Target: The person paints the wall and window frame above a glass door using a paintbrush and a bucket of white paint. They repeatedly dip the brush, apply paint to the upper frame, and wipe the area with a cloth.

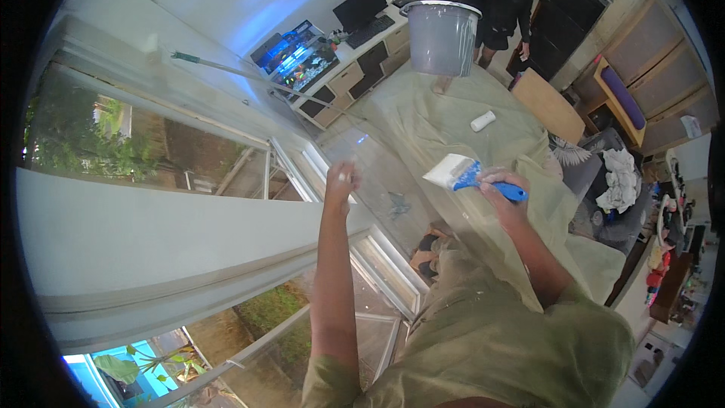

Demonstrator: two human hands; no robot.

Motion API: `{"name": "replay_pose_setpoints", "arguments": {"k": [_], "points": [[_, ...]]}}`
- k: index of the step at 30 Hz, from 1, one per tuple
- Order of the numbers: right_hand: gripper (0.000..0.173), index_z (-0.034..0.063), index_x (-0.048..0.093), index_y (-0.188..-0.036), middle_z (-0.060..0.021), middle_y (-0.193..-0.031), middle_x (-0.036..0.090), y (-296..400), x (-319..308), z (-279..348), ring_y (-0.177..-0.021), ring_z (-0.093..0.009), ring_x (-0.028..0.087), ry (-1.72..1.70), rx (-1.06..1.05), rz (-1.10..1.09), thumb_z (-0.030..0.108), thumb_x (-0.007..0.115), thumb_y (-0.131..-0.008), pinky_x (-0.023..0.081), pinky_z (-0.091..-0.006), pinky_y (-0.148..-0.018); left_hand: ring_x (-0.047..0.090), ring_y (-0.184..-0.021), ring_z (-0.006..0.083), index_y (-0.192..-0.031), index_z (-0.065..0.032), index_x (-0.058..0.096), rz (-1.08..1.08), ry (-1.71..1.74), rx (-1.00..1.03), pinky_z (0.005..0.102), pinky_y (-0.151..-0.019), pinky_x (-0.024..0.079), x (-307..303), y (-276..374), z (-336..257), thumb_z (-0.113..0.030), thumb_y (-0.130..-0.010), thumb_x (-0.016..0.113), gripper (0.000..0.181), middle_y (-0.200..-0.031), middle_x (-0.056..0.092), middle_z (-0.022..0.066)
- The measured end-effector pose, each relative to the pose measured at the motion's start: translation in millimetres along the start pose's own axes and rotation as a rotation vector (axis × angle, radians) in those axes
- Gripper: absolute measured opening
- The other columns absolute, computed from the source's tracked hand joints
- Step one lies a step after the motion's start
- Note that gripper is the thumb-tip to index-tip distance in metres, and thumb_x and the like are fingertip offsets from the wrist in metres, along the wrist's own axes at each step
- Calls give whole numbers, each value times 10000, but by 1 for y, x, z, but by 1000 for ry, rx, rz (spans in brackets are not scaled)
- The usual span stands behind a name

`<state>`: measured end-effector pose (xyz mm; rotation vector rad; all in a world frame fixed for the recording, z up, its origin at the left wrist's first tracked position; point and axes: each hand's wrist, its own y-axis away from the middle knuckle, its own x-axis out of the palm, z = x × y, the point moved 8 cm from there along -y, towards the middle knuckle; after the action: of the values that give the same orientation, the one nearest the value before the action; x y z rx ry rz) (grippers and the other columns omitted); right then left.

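My right hand (505, 190) grips the blue handle of a paintbrush (455, 173), whose wide bristles are coated in white paint and point to the left. My left hand (342, 177) is raised near the window side, fingers curled; whether it holds anything cannot be made out. Ahead stands a grey plastic bucket (443, 39) with white paint on its rim and drips down its side. A white cylindrical item (483, 120) lies on the pale green cloth sheet (396, 96) between the bucket and the brush.
Open windows (391, 272) line the left wall. A long pole (255, 76) slants near that wall. A lit aquarium (306, 68) and a monitor (362, 5) stand on a cabinet. Another person (501, 5) stands behind the bucket. To the right are a sofa with clothes (617, 181) and a wooden board (546, 105).
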<state>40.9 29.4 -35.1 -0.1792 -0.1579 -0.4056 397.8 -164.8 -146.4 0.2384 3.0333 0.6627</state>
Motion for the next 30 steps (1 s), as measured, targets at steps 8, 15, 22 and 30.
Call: {"name": "replay_pose_setpoints", "arguments": {"k": [8,15,22,30], "points": [[74,-12,690,-889,-156,-1005,712,44,-63,-10,-894,-207,687,107,39,-184,-39,749,-853,609,-349,-778,621,-653,143,-1066,-61,661,57,26,186,286,-537,462,127,-172,-88,-245,-998,591,208,-822,646,48],[94,-9,678,-873,-161,-1007,699,78,-75,-8,-971,-218,674,134,128,-316,-32,763,-840,627,-364,-763,518,-578,163,-1162,-59,603,-213,-85,-68,307,-504,389,130,-258,-145,-516,-919,683,524,-724,540,59],[127,-10,666,-862,-158,-1001,698,90,-87,-24,-979,-245,680,153,127,-291,-48,776,-812,636,-386,-786,513,-810,171,-1112,-96,590,-130,-232,-131,319,-559,429,153,-279,-149,-729,-737,764,756,-958,545,33],[121,6,675,-900,-161,-1009,717,78,-81,-3,-964,-255,697,188,29,-284,-20,766,-825,601,-380,-793,551,-638,159,-838,-94,604,-6,-49,-306,351,-467,421,151,-262,-87,-220,-918,683,170,-787,590,46]]}}
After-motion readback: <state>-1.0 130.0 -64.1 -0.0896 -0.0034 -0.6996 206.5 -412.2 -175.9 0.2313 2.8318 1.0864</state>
